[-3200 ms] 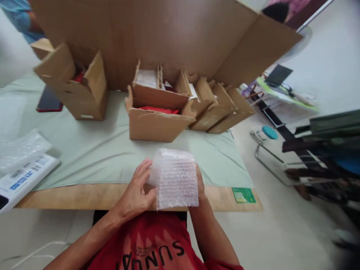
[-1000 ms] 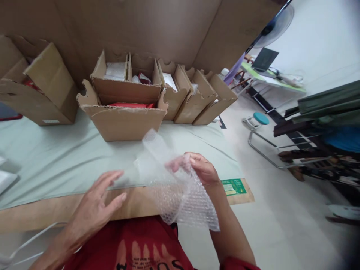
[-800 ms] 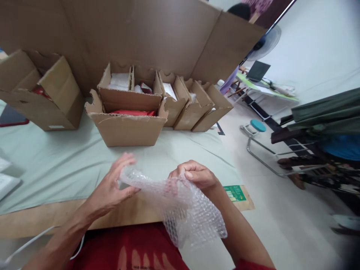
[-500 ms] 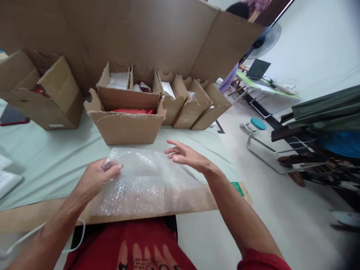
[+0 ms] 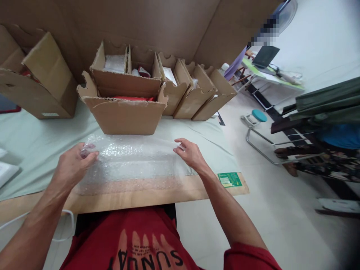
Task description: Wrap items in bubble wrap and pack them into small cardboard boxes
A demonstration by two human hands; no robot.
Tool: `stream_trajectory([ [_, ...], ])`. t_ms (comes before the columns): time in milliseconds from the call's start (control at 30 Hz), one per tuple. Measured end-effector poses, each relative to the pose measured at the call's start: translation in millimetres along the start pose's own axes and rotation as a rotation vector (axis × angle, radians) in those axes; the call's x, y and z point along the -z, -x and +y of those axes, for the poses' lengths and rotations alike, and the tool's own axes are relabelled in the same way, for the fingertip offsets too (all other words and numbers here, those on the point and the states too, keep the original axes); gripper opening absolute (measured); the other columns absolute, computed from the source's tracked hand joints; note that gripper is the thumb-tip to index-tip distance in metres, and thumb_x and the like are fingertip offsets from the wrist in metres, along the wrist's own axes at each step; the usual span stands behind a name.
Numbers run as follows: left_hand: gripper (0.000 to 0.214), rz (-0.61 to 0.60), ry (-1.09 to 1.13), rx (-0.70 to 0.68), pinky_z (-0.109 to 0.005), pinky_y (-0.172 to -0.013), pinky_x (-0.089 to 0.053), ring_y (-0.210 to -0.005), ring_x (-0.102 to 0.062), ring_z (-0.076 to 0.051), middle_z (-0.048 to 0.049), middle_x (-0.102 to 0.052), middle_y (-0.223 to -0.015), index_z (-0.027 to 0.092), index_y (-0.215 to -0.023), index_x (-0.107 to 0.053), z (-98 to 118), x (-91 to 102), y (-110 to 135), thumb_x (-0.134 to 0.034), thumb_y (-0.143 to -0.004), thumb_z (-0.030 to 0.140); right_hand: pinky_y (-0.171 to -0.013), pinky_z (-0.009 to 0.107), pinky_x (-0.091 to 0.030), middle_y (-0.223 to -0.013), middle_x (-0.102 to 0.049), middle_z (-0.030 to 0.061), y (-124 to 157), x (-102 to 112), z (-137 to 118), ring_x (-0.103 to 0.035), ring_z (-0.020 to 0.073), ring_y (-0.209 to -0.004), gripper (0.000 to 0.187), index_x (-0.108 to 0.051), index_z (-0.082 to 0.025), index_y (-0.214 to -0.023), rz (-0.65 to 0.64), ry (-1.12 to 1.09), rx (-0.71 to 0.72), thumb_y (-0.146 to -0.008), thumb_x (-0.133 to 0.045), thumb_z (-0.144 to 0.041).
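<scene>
A clear sheet of bubble wrap (image 5: 132, 165) lies spread flat on the pale green cloth at the near edge of the table (image 5: 157, 195). My left hand (image 5: 71, 165) pinches the sheet's far left corner between thumb and fingers. My right hand (image 5: 191, 153) grips the far right corner with curled fingers. Just beyond the sheet stands an open cardboard box (image 5: 123, 112) with something red inside.
Several more open cardboard boxes (image 5: 194, 93) stand in a row behind it, against a tall cardboard screen (image 5: 146, 26). Another box (image 5: 39, 86) sits at the far left. A green label (image 5: 229, 179) marks the table's right corner. A stool (image 5: 257, 118) and shelving stand on the floor to the right.
The folded bubble wrap was shaken open and laid flat on the table. My hands have moved apart to its two far corners, and the sheet now lies wider.
</scene>
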State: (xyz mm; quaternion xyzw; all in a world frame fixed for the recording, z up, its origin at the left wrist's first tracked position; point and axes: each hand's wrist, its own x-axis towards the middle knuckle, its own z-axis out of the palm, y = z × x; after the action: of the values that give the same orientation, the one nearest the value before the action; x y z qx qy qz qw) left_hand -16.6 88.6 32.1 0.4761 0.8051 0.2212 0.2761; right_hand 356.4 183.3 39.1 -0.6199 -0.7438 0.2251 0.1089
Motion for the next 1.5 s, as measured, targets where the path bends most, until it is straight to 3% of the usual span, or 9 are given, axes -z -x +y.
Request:
stream_trajectory([
  [133,0.067,0.151,-0.300,-0.022,-0.056,-0.090,-0.054,-0.107,-0.069,-0.042,-0.0195,-0.074,-0.112,0.011,-0.148,-0.047,3.6,-3.2,2.7,-0.054,-0.090,0.044,-0.096,0.044,-0.049,-0.117,-0.077,0.0139,-11.1,-10.1,0.6,-0.070,0.0315,-0.109,0.053,-0.062,-0.015,-0.139,0.142,0.139,0.021,-0.087,-0.070,-0.022],
  [300,0.086,0.547,-0.346,-0.403,-0.067,-0.124,-0.025,-0.158,-0.019,-0.050,-0.0311,-0.017,-0.170,0.005,-0.163,-0.019,9.0,-23.1,29.3,-0.054,-0.098,0.048,-0.109,0.056,-0.042,-0.157,-0.051,0.0224,10.0,-17.8,-12.4,-0.051,0.0404,-0.140,0.059,-0.051,-0.011,-0.150,0.383,0.257,0.152,-0.097,-0.061,-0.034],
  [433,0.068,0.339,-0.385,-0.683,-0.062,-0.129,-0.015,-0.163,-0.009,-0.037,-0.0172,-0.012,-0.176,0.018,-0.164,-0.028,30.5,-66.4,36.8,-0.044,-0.103,0.045,-0.124,0.052,-0.029,-0.173,-0.030,0.0118,17.7,-48.4,-58.6,-0.025,0.0321,-0.160,0.064,-0.034,-0.021,-0.163,0.276,0.278,0.454,-0.105,-0.050,-0.041],
  [633,0.059,-0.042,-0.665,-0.579,-0.070,-0.123,-0.020,-0.158,-0.027,-0.039,-0.0200,-0.034,-0.169,0.015,-0.158,-0.043,27.6,-98.5,18.9,-0.035,-0.106,0.041,-0.127,0.049,-0.026,-0.169,-0.037,0.0150,-4.9,-97.8,-64.4,-0.030,0.0308,-0.158,0.065,-0.040,-0.015,-0.160,-0.019,0.298,0.442,-0.105,-0.049,-0.049],
  [900,0.063,-0.013,-0.753,-0.404,-0.075,-0.119,-0.021,-0.159,-0.021,-0.045,-0.0243,-0.028,-0.170,0.013,-0.159,-0.041,-8.6,-43.2,11.1,-0.028,-0.106,0.045,-0.122,0.059,-0.029,-0.165,-0.039,0.0249,22.4,-56.5,24.2,-0.036,0.0393,-0.154,0.061,-0.046,-0.006,-0.154,0.139,0.377,0.028,-0.106,-0.045,-0.044],
  [1067,0.064,0.169,-0.565,-0.562,-0.065,-0.127,-0.010,-0.163,-0.011,-0.037,-0.0205,-0.015,-0.175,0.015,-0.161,-0.036,27.2,-56.1,17.3,-0.030,-0.106,0.047,-0.127,0.056,-0.022,-0.172,-0.029,0.0185,17.6,-62.3,-30.3,-0.026,0.0344,-0.159,0.063,-0.038,-0.012,-0.161,0.218,0.318,0.182,-0.106,-0.046,-0.042],
  [1200,0.064,0.014,-0.592,-0.667,-0.064,-0.128,-0.009,-0.162,-0.016,-0.036,-0.0181,-0.022,-0.174,0.016,-0.161,-0.038,37.5,-86.4,15.6,-0.037,-0.104,0.044,-0.127,0.048,-0.026,-0.170,-0.036,0.0132,-4.3,-90.5,-81.3,-0.028,0.0290,-0.159,0.064,-0.039,-0.016,-0.161,0.009,0.281,0.411,-0.105,-0.049,-0.046],
  [1300,0.063,-0.063,-0.684,-0.561,-0.070,-0.124,-0.015,-0.160,-0.022,-0.041,-0.0214,-0.030,-0.170,0.015,-0.160,-0.041,18.2,-82.2,7.6,-0.036,-0.104,0.045,-0.128,0.048,-0.025,-0.169,-0.037,0.0138,-8.7,-96.3,-70.4,-0.031,0.0297,-0.158,0.064,-0.043,-0.015,-0.159,-0.048,0.304,0.376,-0.106,-0.049,-0.050],
  [1500,0.071,0.091,-0.702,-0.307,-0.077,-0.117,-0.019,-0.157,-0.021,-0.050,-0.0299,-0.026,-0.169,0.009,-0.160,-0.038,-10.7,-44.5,6.6,-0.031,-0.103,0.052,-0.125,0.053,-0.026,-0.168,-0.038,0.0183,10.0,-64.2,-0.1,-0.032,0.0332,-0.157,0.059,-0.044,-0.013,-0.159,0.061,0.398,0.119,-0.108,-0.044,-0.043],
])
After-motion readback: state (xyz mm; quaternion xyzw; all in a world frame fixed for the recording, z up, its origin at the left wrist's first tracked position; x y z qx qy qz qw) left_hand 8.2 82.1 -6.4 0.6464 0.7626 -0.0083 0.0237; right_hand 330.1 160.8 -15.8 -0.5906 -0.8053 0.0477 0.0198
